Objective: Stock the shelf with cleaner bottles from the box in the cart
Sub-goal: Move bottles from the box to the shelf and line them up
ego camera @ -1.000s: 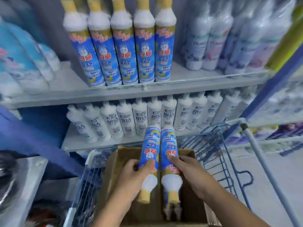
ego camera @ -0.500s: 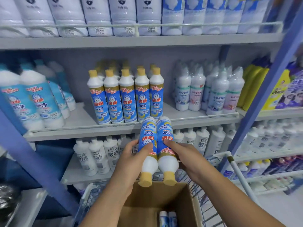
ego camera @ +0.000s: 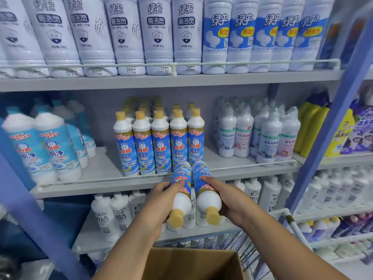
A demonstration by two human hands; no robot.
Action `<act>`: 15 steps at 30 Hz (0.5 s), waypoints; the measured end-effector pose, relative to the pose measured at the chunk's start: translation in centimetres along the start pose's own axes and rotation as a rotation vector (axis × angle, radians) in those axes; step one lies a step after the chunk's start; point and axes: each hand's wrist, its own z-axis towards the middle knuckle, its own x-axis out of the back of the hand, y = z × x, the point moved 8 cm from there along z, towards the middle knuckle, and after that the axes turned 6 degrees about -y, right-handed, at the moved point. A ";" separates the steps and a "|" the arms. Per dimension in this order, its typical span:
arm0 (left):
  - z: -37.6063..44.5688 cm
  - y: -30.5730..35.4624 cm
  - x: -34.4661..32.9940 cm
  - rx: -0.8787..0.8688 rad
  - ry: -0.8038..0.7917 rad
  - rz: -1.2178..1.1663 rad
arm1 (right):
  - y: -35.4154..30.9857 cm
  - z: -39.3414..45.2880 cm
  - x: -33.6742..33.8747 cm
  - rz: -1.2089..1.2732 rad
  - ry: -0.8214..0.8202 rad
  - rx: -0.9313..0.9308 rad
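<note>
I see the shelf [ego camera: 129,183] front row of five 白猫 洁厕灵 bottles [ego camera: 159,144], with 绿伞 bottles [ego camera: 155,35] above marked 6.00. My left hand [ego camera: 156,207] and right hand [ego camera: 232,203] each wrap one 白猫 cleaner bottle [ego camera: 180,185], caps toward me, bases at the shelf edge. Since half a second ago they have risen well above the box [ego camera: 193,263], closer to the row.
</note>
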 end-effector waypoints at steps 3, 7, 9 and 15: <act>0.3 0.2 -0.1 0.013 -0.001 0.004 | -0.2 0.6 0.1 -0.005 0.006 -0.015; 0.7 0.7 -0.3 0.034 -0.006 -0.028 | -0.5 1.2 -0.3 -0.011 -0.008 -0.032; 0.8 1.2 -0.4 0.043 -0.005 -0.048 | -0.9 1.3 -0.6 0.000 -0.026 -0.042; 0.6 2.7 -0.5 0.058 -0.028 -0.097 | -2.2 1.6 -0.7 -0.055 -0.009 -0.007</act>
